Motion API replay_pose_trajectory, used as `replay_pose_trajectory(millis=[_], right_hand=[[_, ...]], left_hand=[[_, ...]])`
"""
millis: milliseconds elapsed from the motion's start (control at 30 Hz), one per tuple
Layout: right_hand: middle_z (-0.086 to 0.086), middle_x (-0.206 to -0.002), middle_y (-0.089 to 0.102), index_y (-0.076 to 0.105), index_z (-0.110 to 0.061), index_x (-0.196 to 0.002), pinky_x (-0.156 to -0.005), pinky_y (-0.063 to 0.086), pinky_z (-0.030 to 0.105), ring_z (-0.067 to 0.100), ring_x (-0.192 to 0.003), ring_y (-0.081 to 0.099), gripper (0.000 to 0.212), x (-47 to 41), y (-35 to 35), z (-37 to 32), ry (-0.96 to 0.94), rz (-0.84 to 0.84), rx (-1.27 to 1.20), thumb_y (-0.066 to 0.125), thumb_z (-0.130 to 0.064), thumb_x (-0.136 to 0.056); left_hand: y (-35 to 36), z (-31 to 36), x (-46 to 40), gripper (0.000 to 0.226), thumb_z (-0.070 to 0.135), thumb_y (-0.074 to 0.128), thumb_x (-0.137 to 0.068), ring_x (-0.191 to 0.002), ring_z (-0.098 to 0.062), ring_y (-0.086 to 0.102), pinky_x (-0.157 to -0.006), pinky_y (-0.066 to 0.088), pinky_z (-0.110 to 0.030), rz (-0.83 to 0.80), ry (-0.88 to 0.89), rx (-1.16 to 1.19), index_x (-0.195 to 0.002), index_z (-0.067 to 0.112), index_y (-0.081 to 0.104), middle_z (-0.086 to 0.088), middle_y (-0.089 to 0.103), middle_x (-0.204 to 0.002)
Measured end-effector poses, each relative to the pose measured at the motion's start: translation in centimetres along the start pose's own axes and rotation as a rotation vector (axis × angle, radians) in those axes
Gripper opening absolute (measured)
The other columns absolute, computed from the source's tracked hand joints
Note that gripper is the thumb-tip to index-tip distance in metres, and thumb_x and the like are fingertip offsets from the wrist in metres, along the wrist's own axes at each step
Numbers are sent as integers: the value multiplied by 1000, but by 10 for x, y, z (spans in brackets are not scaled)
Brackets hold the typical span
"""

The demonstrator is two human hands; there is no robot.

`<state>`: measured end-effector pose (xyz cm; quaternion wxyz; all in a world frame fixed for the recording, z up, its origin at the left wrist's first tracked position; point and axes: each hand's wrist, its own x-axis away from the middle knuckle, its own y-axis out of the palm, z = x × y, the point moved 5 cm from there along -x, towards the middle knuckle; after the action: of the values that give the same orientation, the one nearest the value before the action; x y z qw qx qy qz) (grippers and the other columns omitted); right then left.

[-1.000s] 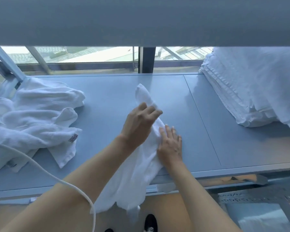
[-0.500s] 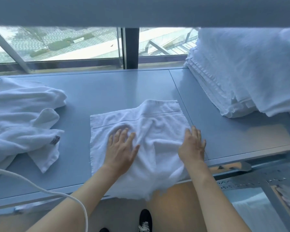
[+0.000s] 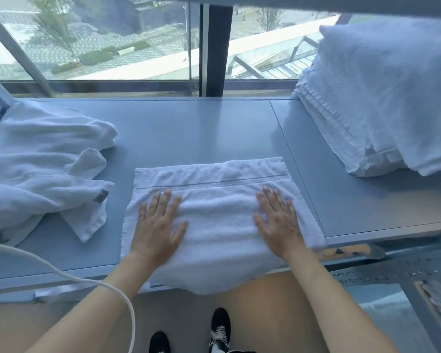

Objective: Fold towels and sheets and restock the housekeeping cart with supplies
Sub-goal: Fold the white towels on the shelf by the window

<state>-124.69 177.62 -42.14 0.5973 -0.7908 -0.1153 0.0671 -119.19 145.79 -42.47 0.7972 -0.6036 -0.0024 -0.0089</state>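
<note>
A white towel (image 3: pixel 219 215) lies spread flat on the grey-blue table (image 3: pixel 189 128), its near end hanging over the front edge. My left hand (image 3: pixel 158 222) presses flat on the towel's left part with straight, spread fingers. My right hand (image 3: pixel 278 220) presses flat on its right part the same way. A woven stripe runs across the towel just beyond my fingertips.
A heap of crumpled white towels (image 3: pixel 41 169) lies at the table's left. A tall stack of folded white linen (image 3: pixel 382 98) stands at the right. A white cable (image 3: pixel 61 271) crosses my left forearm. A window runs behind the table.
The bunched towel has been opened out and smoothed flat. My hands have slid apart across it, the left to its left part and the right to its right part.
</note>
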Motion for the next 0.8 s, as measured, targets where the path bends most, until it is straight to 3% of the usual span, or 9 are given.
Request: replay_pose_trajectory(millis=[167, 367, 600, 800], right_hand=[[-14, -172, -8, 6, -34, -165, -128, -4, 49, 9, -157, -16, 69, 41, 9, -5, 70, -8, 59, 17, -56, -100], [-16, -169, -19, -5, -35, -164, -127, -6, 51, 7, -155, -23, 70, 29, 12, 2, 81, -26, 66, 21, -57, -103], [-13, -172, -10, 4, -33, -165, -127, -5, 51, 10, -157, -14, 69, -55, 1, 20, 58, -16, 60, 25, -57, -103], [-8, -173, -5, 5, -31, -165, -127, -5, 51, 15, -159, -7, 70, -152, -9, 23, 43, -49, 73, 24, -57, -102]], left_hand=[[6, -1, 28, 69, 67, 25, -98, -158, -32, 2, -124, 10, -61, 33, -71, -48, -162, 42, 18, -3, 8, -172], [15, -3, 18, 72, 75, 12, -95, -157, -26, -18, -125, -1, -60, -32, -91, -54, -161, 48, -1, 0, -11, -172], [7, -8, -63, 75, 77, 10, -93, -158, -26, -15, -125, -7, -56, -46, -116, -53, -161, 48, 0, 1, -8, -172], [-3, -20, -146, 74, 69, 20, -98, -159, -28, -7, -126, -1, -58, -37, -170, -75, -164, 36, 6, -3, 0, -173]])
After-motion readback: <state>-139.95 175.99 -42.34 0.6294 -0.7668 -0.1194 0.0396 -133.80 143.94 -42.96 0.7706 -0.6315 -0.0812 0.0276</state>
